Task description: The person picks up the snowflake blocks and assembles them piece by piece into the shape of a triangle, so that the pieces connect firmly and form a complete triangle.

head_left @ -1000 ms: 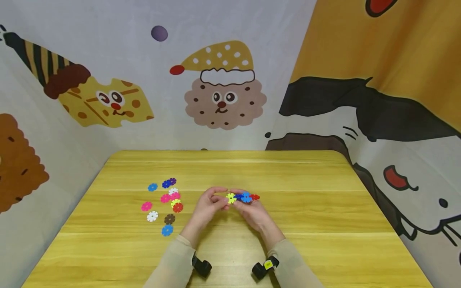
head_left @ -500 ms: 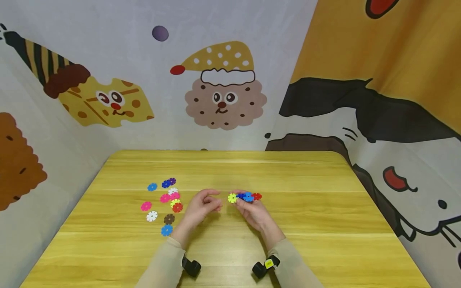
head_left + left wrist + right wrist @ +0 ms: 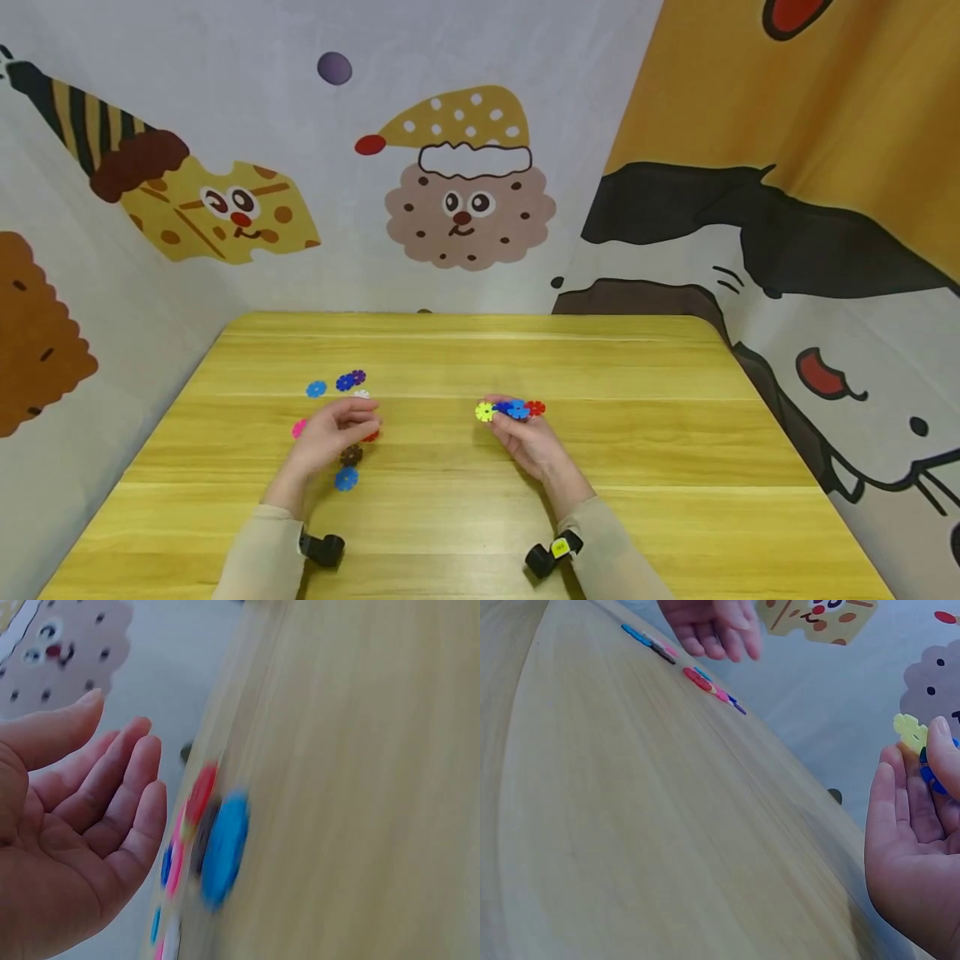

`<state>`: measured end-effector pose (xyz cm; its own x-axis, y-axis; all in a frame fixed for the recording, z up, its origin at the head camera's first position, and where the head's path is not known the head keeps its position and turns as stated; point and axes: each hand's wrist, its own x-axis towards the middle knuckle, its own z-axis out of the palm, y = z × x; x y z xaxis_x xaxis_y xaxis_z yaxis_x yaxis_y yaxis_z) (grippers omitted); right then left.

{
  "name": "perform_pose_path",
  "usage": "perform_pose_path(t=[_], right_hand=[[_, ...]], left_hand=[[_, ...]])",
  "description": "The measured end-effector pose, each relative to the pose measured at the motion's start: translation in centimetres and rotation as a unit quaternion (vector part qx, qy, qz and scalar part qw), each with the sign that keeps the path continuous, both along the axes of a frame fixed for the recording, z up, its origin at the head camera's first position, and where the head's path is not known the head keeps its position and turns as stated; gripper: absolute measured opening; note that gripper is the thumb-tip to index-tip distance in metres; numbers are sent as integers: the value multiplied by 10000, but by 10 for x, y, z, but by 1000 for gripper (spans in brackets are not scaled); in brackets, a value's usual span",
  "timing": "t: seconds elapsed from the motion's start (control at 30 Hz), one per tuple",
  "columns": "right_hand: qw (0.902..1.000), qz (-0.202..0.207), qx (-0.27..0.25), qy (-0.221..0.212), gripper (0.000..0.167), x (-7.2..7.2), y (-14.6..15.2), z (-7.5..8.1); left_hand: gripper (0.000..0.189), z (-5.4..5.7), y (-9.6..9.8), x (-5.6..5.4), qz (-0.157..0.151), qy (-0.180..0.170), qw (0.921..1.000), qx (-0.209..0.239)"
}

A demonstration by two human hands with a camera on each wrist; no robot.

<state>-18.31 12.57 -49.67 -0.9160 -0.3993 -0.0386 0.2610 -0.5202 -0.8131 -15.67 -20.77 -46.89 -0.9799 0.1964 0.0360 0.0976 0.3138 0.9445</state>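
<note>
My right hand [image 3: 531, 442] pinches a short chain of notched plastic discs, snowflake-shaped building pieces joined edge to edge. A yellow disc [image 3: 485, 412] forms its left end, dark and light blue discs [image 3: 517, 409] come in the middle, and a red disc [image 3: 536, 408] ends it on the right. My left hand [image 3: 327, 439] hovers over the loose discs at the left, fingers loosely bent and holding nothing. In the left wrist view the palm [image 3: 67, 862] shows bare, with a blue disc [image 3: 225, 851] and a red disc [image 3: 201, 793] on the table beyond. Several discs are hidden under the hand.
Loose discs lie around the left hand: a light blue one [image 3: 317, 389], dark blue and purple ones [image 3: 351, 380], a brown one [image 3: 351, 455] and a blue one [image 3: 347, 479]. The wooden table [image 3: 675, 433] ends at a cartoon-printed cloth [image 3: 285, 292].
My left hand has let go of the disc chain and moved left over the loose discs. The right hand keeps the chain in nearly the same place.
</note>
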Motion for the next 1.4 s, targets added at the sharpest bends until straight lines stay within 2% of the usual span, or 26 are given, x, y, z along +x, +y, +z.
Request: perform_pose_path(t=[0.27,0.47,0.6,0.8,1.03,1.23,1.4], right_hand=[[10000,8,-69,38,32,0,1,-1],[9999,-5,-87,-103,31,1,1,1],[9998,18,-76,-175,29,1,1,3],[9998,87,-127,-148,29,1,2,2],[9998,103,-103,-105,29,1,2,3],[9999,128,-101,-38,30,1,3,3],[9998,170,-116,36,30,2,3,2]], left_hand=[[40,2,-46,15,43,260,9995,-189],[47,0,-68,24,191,51,9980,-598],[48,-3,-78,27,83,51,9970,-768],[47,-5,-82,28,19,72,9974,-717],[46,-15,-86,26,140,-35,9972,-729],[44,-20,-85,23,161,168,9933,-1135],[39,-20,-83,22,265,447,9848,-1660]])
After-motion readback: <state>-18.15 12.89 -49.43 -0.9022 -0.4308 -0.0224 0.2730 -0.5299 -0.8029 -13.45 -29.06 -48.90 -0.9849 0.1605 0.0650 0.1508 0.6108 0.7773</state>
